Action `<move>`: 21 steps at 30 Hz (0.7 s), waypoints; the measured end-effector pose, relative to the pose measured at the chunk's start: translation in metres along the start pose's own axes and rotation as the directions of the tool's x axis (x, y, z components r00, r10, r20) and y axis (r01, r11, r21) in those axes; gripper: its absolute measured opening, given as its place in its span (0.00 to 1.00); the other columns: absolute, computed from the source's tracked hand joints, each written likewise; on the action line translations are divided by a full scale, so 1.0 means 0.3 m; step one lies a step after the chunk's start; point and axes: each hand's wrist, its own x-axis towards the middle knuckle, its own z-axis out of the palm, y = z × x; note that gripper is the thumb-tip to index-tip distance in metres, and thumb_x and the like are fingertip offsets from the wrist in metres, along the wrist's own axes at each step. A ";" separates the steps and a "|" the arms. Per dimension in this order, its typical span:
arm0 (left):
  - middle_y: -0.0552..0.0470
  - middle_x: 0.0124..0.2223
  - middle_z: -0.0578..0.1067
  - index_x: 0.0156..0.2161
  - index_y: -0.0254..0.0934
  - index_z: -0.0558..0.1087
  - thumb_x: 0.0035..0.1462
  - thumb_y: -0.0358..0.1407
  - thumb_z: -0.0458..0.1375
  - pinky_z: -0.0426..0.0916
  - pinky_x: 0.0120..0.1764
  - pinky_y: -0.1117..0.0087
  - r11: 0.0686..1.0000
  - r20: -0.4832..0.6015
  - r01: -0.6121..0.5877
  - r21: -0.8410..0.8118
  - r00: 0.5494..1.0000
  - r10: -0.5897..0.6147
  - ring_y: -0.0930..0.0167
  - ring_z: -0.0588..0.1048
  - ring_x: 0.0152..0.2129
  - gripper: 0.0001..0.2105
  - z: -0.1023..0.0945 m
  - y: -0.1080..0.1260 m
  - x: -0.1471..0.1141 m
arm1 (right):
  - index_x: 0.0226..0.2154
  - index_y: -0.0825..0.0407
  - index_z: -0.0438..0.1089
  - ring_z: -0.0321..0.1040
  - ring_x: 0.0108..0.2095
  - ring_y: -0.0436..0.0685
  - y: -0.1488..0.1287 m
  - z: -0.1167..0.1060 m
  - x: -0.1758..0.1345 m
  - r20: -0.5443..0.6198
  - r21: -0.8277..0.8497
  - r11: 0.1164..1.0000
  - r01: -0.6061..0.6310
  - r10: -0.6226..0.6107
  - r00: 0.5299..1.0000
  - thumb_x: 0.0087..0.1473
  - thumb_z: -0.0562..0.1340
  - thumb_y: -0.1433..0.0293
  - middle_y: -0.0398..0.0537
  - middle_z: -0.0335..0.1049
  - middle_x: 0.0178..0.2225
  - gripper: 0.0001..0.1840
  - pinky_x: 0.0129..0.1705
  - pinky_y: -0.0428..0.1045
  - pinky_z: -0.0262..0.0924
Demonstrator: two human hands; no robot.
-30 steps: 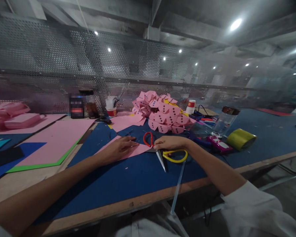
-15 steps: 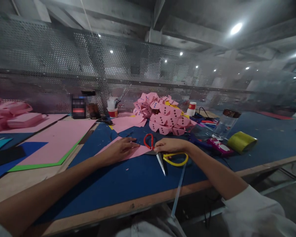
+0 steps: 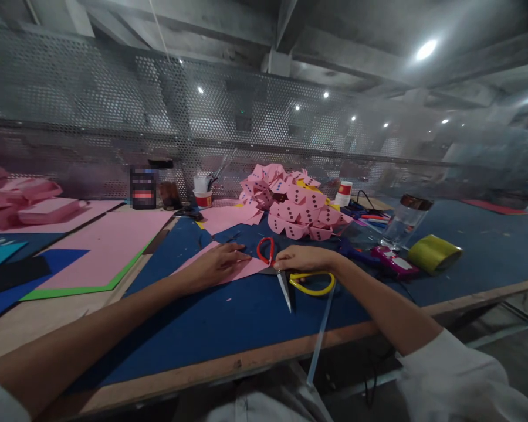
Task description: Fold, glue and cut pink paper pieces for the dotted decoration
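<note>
My left hand (image 3: 215, 266) lies flat, fingers stretched out, on a sheet of pink paper (image 3: 253, 268) over the blue table mat. At the paper's right end, my right hand (image 3: 303, 258) is closed around the middle of a pair of scissors (image 3: 284, 290). Their blades are spread: one points down towards me, the other points left by the paper's edge. One handle loop is red, the other yellow. Beyond my hands rises a pile of pink paper pieces (image 3: 308, 202) with dark dots.
Pink sheets (image 3: 114, 240) and folded pink pieces (image 3: 48, 211) lie at left. A clear jar (image 3: 405, 225), a roll of yellow-green tape (image 3: 435, 255) and a magenta object (image 3: 393, 262) are at right. Paper cups (image 3: 343, 193) stand behind; a perforated metal screen (image 3: 229, 117) backs the table.
The scissors' downward blade has swung slightly left. Both hands keep nearly the same place, and the view has shifted slightly.
</note>
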 end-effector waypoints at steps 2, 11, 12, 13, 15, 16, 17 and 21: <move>0.42 0.66 0.72 0.59 0.45 0.78 0.73 0.51 0.47 0.67 0.62 0.58 1.000 -0.015 0.007 -0.021 1.000 -0.007 0.59 0.72 0.60 0.23 0.002 0.000 0.000 | 0.28 0.49 0.54 0.52 0.20 0.45 0.000 0.003 0.000 0.003 0.032 0.999 -0.015 0.015 1.000 0.59 0.63 0.47 0.32 0.48 0.21 0.27 0.23 0.43 0.48; 0.48 0.68 0.71 0.61 0.46 0.75 0.73 0.50 0.49 0.60 0.67 0.55 0.999 -0.052 -0.015 -0.048 0.999 0.013 0.61 0.65 0.66 0.22 -0.075 -0.042 -0.043 | 0.28 0.50 0.56 0.51 0.20 0.45 -0.010 0.001 -0.005 -0.002 -0.002 1.000 -0.002 0.002 1.000 0.58 0.63 0.45 0.33 0.48 0.21 0.28 0.21 0.43 0.48; 0.49 0.69 0.69 0.63 0.48 0.74 0.73 0.50 0.48 0.58 0.68 0.54 0.999 -0.017 -0.036 -0.014 0.999 0.036 0.60 0.64 0.67 0.22 -0.080 -0.052 -0.052 | 0.28 0.50 0.56 0.51 0.20 0.45 -0.010 0.001 -0.005 -0.001 0.003 1.000 -0.003 0.003 1.000 0.58 0.64 0.45 0.33 0.48 0.21 0.28 0.21 0.43 0.48; 0.51 0.70 0.67 0.64 0.50 0.72 0.74 0.49 0.48 0.55 0.69 0.53 0.999 0.029 -0.042 0.015 0.999 0.042 0.60 0.62 0.68 0.21 -0.081 -0.061 -0.061 | 0.28 0.50 0.57 0.51 0.20 0.45 -0.009 0.001 -0.004 0.000 0.008 1.000 -0.005 0.005 1.000 0.58 0.64 0.45 0.33 0.48 0.21 0.28 0.21 0.43 0.48; 0.53 0.70 0.67 0.66 0.52 0.70 0.74 0.49 0.46 0.51 0.70 0.53 0.998 0.090 -0.044 0.040 0.995 0.040 0.61 0.62 0.68 0.22 -0.076 -0.073 -0.073 | 0.28 0.50 0.57 0.51 0.20 0.45 -0.008 0.002 -0.002 -0.002 0.015 1.000 -0.008 0.008 1.000 0.58 0.64 0.46 0.33 0.48 0.21 0.27 0.21 0.43 0.49; 0.53 0.70 0.67 0.66 0.52 0.70 0.75 0.49 0.46 0.51 0.70 0.54 0.998 0.105 -0.037 0.045 0.994 0.032 0.62 0.62 0.68 0.22 -0.071 -0.076 -0.077 | 0.28 0.50 0.57 0.52 0.20 0.45 -0.007 0.004 -0.001 -0.004 0.020 1.000 -0.007 0.007 1.000 0.59 0.64 0.47 0.32 0.48 0.21 0.27 0.21 0.43 0.49; 0.53 0.70 0.67 0.66 0.51 0.70 0.75 0.50 0.45 0.50 0.70 0.55 0.998 0.113 -0.032 0.049 0.993 0.026 0.62 0.62 0.69 0.22 -0.067 -0.078 -0.080 | 0.28 0.50 0.56 0.52 0.20 0.45 -0.006 0.006 0.001 -0.007 0.028 1.000 -0.006 0.006 1.000 0.59 0.64 0.47 0.32 0.47 0.21 0.27 0.21 0.43 0.49; 0.53 0.71 0.65 0.67 0.50 0.69 0.75 0.51 0.44 0.50 0.70 0.56 0.997 0.129 -0.025 0.070 0.992 0.016 0.62 0.61 0.69 0.24 -0.061 -0.077 -0.078 | 0.27 0.50 0.55 0.51 0.19 0.45 -0.013 0.017 0.008 -0.023 0.054 0.998 -0.013 0.015 1.000 0.59 0.64 0.48 0.32 0.46 0.21 0.26 0.22 0.43 0.50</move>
